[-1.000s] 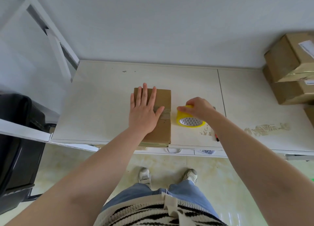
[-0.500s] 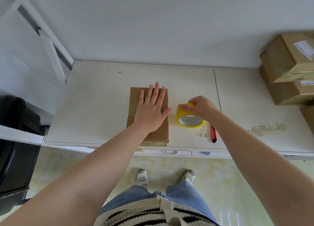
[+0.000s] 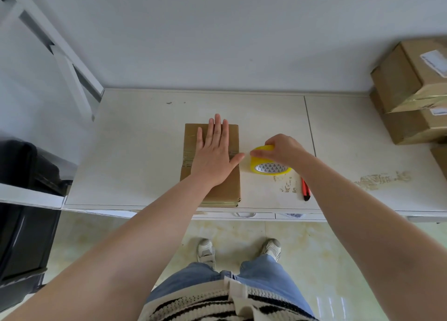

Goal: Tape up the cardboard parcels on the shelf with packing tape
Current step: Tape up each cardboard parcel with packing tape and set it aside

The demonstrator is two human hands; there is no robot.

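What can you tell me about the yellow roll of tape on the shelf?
The tape roll is yellow and glossy, with a white patterned cardboard core. It sits on the white shelf, just right of the flat cardboard parcel. The right hand grips it from above, thumb at its left edge.

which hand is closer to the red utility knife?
Right. The right hand grips the yellow tape roll just beyond the red utility knife; the left hand lies flat on the cardboard parcel, farther left.

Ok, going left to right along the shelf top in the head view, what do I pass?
Flat cardboard parcel under the left hand → yellow packing tape roll gripped by the right hand → red utility knife → stacked cardboard boxes.
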